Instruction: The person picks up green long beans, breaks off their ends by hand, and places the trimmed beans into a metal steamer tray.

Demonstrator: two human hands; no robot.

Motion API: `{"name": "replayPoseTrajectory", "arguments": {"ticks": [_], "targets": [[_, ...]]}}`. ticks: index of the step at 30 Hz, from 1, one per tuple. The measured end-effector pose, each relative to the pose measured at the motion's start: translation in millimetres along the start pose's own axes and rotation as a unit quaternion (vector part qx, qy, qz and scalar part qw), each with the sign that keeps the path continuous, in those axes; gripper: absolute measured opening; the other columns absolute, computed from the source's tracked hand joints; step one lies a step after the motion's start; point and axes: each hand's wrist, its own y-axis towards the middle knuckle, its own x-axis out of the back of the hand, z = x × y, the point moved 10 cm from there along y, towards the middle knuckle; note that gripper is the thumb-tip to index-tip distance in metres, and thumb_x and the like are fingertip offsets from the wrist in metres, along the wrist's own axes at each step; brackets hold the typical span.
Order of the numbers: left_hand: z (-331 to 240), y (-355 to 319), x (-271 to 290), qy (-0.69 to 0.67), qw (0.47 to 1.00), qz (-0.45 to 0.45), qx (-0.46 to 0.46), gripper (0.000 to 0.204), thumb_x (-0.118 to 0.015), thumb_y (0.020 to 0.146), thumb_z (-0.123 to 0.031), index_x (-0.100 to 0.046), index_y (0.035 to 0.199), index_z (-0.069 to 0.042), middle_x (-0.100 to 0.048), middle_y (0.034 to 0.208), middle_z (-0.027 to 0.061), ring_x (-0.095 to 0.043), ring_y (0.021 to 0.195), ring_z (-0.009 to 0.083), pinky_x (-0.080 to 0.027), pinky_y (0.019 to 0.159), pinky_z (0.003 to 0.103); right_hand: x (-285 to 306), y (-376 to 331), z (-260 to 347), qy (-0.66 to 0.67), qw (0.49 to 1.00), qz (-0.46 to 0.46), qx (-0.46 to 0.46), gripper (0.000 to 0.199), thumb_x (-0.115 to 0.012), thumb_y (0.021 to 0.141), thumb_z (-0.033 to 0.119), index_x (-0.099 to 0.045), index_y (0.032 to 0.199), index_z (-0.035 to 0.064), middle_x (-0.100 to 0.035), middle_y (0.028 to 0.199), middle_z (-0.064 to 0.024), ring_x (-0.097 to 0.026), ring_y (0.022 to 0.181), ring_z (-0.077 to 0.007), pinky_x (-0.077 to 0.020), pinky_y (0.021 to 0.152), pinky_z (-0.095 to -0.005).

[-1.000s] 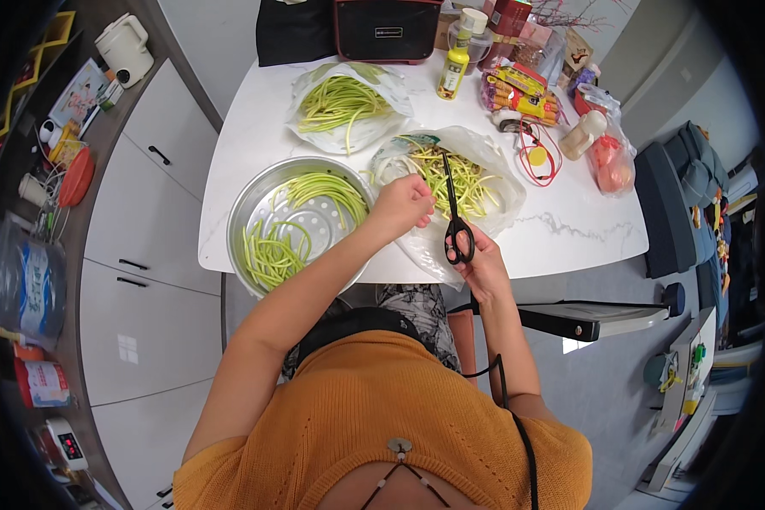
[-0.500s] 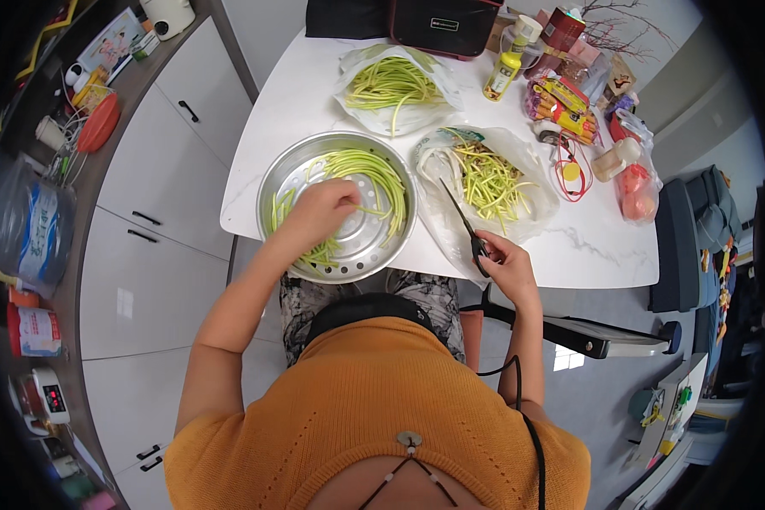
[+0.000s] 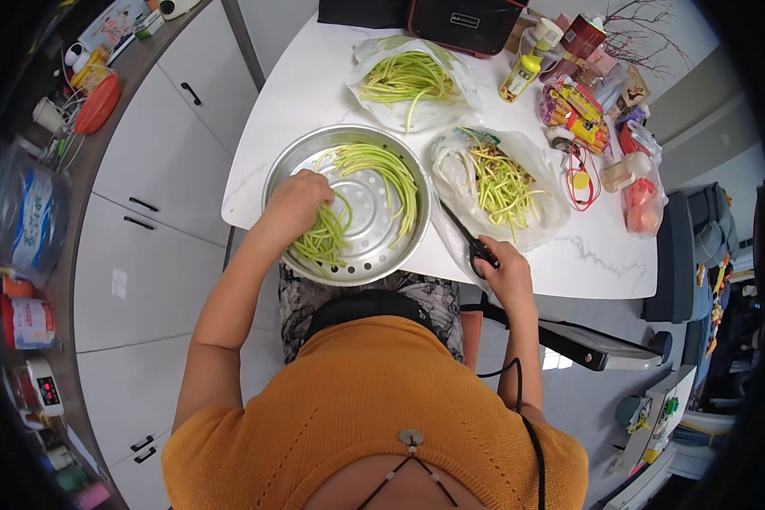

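A round metal pan with holes in its base stands at the table's near left edge. Long green vegetable stems curve along its right side, and shorter stems lie at its near left. My left hand is inside the pan on the left, fingers curled round some green stems; its fingertips are partly hidden. Black scissors are in my right hand, held by the handles, blades pointing far left beside a plastic bag of cut stem pieces.
Another plastic bag at the back holds long green stems. A yellow bottle, snack packages, a red cord and a bag of red things crowd the right. A black box sits at the far edge.
My left hand has moved left and slightly away from me in the pan, onto the stems there. The scissors remain in my right hand, a little lower. The whole view has shifted slightly.
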Motion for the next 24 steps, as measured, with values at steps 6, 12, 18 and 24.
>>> {"name": "replayPoseTrajectory", "arguments": {"ticks": [6, 12, 18, 24], "targets": [[-23.2, 23.5, 4.1, 0.002, 1.0, -0.015, -0.016, 0.016, -0.058, 0.08, -0.007, -0.064, 0.094, -0.004, -0.062, 0.099, 0.0096, -0.056, 0.099, 0.0277, -0.046, 0.086, 0.036, 14.8, 19.4, 26.7, -0.058, 0.998, -0.02, 0.034, 0.018, -0.069, 0.075, 0.011, -0.067, 0.093, 0.0073, -0.063, 0.087, -0.009, -0.061, 0.077, -0.03, -0.0485, 0.066, -0.0375], [-8.8, 24.3, -1.6, -0.013, 1.0, 0.021, -0.002, 0.017, -0.061, 0.08, -0.013, -0.064, 0.091, -0.002, -0.063, 0.095, 0.012, -0.057, 0.095, 0.0293, -0.046, 0.084, 0.038, 3.5, 51.8, 72.6, -0.023, 0.991, 0.018, 0.129, 0.013, -0.065, 0.079, 0.013, -0.067, 0.091, 0.0083, -0.063, 0.084, -0.0097, -0.061, 0.075, -0.0304, -0.0492, 0.065, -0.0375], [34.7, 4.2, 17.7, 0.037, 0.998, -0.027, 0.037, 0.01, -0.065, 0.075, -0.013, -0.065, 0.078, -0.003, -0.064, 0.083, 0.0111, -0.059, 0.086, 0.0288, -0.046, 0.08, 0.039, -41.4, 57.0, 109.1, -0.043, 0.97, 0.11, 0.212, 0.016, -0.061, 0.078, 0.011, -0.066, 0.094, 0.0089, -0.062, 0.079, -0.009, -0.062, 0.072, -0.0299, -0.0496, 0.064, -0.0387], [45.0, 1.7, 30.5, 0.096, 0.993, -0.05, 0.039, 0.01, -0.066, 0.074, -0.01, -0.063, 0.08, -0.003, -0.063, 0.083, 0.0123, -0.059, 0.084, 0.0297, -0.047, 0.077, 0.04, -56.0, 65.1, 129.2, -0.037, 0.959, 0.126, 0.249, 0.015, -0.063, 0.076, 0.01, -0.067, 0.09, 0.01, -0.063, 0.08, -0.0075, -0.062, 0.072, -0.0286, -0.0501, 0.063, -0.038]]}}
